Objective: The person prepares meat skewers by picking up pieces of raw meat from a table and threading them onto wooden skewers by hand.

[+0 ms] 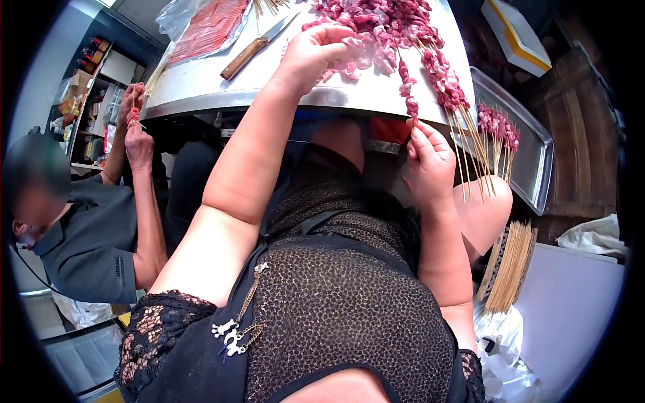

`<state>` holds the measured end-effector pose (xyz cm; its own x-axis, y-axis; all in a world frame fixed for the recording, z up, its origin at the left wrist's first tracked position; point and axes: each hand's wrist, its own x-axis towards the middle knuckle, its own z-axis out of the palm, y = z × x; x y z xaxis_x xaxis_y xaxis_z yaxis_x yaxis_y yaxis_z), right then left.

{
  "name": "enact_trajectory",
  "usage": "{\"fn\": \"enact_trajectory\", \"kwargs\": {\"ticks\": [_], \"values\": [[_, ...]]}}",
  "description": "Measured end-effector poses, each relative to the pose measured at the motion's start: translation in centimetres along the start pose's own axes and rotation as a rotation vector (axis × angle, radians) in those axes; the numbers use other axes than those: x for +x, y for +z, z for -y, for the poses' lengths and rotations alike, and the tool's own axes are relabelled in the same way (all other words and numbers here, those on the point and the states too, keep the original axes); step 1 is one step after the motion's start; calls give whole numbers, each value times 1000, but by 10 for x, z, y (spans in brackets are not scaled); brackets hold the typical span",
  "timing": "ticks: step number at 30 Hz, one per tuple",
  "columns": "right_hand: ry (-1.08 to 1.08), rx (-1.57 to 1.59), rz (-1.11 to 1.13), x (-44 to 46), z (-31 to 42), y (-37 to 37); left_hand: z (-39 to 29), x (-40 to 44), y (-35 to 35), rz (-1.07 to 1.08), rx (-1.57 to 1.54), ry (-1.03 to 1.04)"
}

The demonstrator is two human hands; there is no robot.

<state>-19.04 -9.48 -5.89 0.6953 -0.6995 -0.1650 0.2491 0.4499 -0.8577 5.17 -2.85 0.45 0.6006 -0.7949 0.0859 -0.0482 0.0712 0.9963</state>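
Observation:
My right hand (430,161) is closed round the lower end of a meat skewer (407,87), which points up and away over the table edge with several pink pieces threaded on it. My left hand (312,57) is at the near left side of a pile of raw meat pieces (376,30), its fingers curled together. Whether a piece of meat is between those fingertips I cannot make out. Right of the held skewer, finished meat skewers (443,77) lie with their bare sticks jutting over the edge.
On the white table (201,91) lie a wooden-handled knife (252,57) and a slab of red meat (211,30) on plastic. A metal tray (537,174) holds more skewers (497,131). Bare sticks (510,269) fill a box at lower right. A co-worker (94,228) sits left, hands raised.

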Motion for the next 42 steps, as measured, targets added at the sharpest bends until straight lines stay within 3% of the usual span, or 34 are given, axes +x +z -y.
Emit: {"fn": "enact_trajectory", "kwargs": {"ticks": [2,12,22,25,31,38,41,42], "values": [[-4,20,52,2,-7,-1,-4,-7,1,-11,-215,-115],[-22,-129,88,-4,-14,4,-7,-19,6,7,-299,-183],[-17,-171,97,-8,-14,6,-8,-28,13,85,-422,-110],[-13,-184,96,-8,-15,5,-7,-27,19,6,-229,-48],[-161,-401,37,-11,-13,6,-3,-22,16,-83,-289,-18],[-205,-384,43,-11,-13,6,-4,-23,15,-62,-349,-42],[-228,-294,-28,-11,-13,7,-8,-24,9,-150,-210,5],[-265,-262,-44,-9,-14,5,-11,-27,5,-110,4,55]]}}
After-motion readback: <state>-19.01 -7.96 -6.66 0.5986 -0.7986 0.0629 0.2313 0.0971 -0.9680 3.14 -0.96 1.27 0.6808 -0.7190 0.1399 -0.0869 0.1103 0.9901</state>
